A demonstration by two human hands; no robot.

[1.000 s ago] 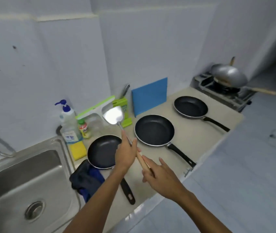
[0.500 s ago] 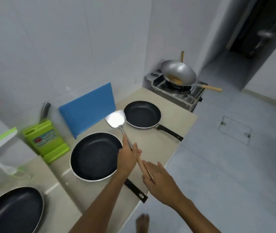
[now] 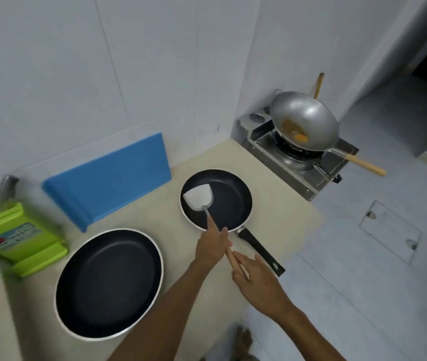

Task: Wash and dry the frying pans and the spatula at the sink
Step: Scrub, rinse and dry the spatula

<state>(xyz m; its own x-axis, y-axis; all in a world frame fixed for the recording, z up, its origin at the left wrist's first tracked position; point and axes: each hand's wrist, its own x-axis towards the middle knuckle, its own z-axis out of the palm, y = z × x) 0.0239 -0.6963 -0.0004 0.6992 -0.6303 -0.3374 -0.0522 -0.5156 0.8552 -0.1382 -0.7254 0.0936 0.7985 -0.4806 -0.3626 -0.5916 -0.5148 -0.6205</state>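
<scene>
My left hand grips the metal shaft of a spatula, whose silver blade lies over the small black frying pan at the counter's right end. The spatula's wooden handle runs back to my right hand, which touches the handle's end with its fingers loosely extended. The small pan's black handle points toward the counter's front edge, beside my right hand. A larger black frying pan sits on the counter to the left, its handle hidden under my left forearm. The sink is out of view.
A blue cutting board leans on the tiled wall. A green knife block stands at far left. To the right, a gas stove carries a steel wok with a wooden handle. The beige counter ends at the right, floor beyond.
The view has swung right, away from the sink and the third pan. Both hands carried the spatula rightward, and its blade now sits over the small pan.
</scene>
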